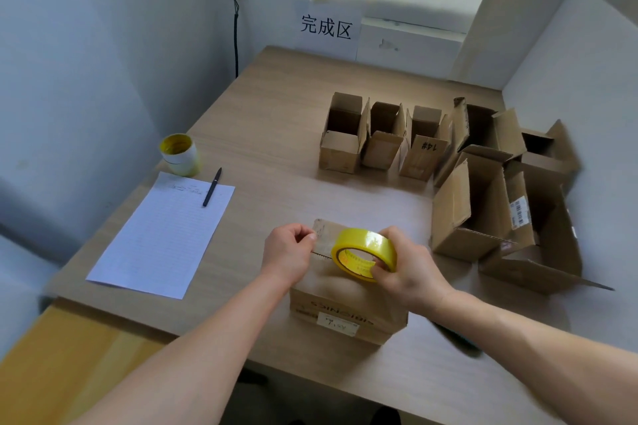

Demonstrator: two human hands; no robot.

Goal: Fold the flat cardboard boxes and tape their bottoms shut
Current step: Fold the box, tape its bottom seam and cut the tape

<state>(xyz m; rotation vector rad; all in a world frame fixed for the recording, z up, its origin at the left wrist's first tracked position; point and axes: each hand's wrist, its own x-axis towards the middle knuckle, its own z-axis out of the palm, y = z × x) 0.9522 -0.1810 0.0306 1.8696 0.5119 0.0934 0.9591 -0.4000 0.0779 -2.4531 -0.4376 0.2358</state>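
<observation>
On the counter (276,114), low in the frame's centre, stands the upturned cardboard box (345,314). Above it, the right hand (411,272) has its grip round the yellow tape roll (362,252), and the left hand (288,252) pinches the tape end (322,245). Taping seems just begun; next the strip needs drawing across the bottom seam.

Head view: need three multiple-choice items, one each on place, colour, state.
1. The pen lies: A on the floor; B on the lined sheet; C on a chair.
2. The tape roll is: A blue; B red; C yellow.
3. The left hand: A pinches the tape end; B is open and idle; C holds the pen.
Key: B, the pen rests across the sheet's top corner; C, the roll gripped by the right hand is yellow; A, thumb and finger meet on the strip pulled from the roll.
</observation>
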